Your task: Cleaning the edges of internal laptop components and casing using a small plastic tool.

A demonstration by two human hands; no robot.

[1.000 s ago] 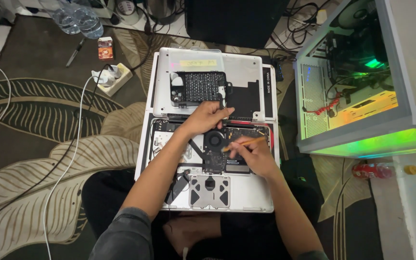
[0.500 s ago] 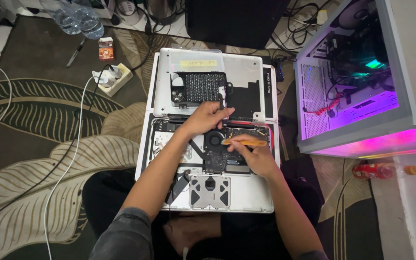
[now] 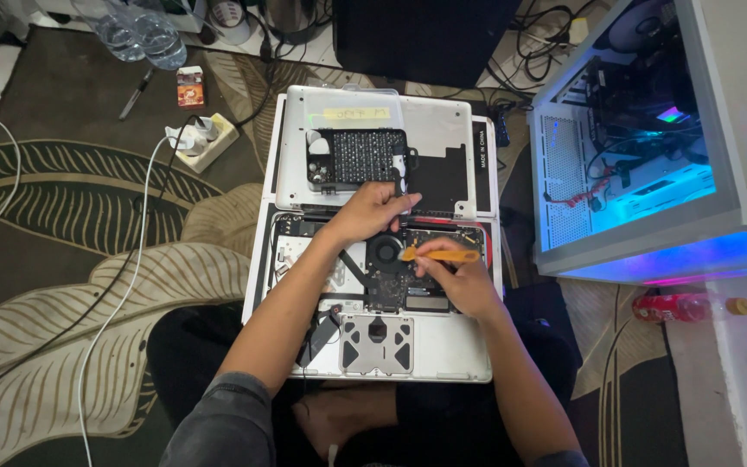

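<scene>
My left hand lies flat, fingers loose, on the open laptop in the frame's middle, w/ nothing in it. My right hand pinches an orange stick tool (tip by the round fan).

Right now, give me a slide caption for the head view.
Left hand steadies opened laptop while right hand holds orange pry tool beside its fan.

home floor, makeshift repair spot | leaf-patterned rug underfoot | opened laptop on lap | lit desktop tower beside | power strip, water bottles, loose cables around
</scene>
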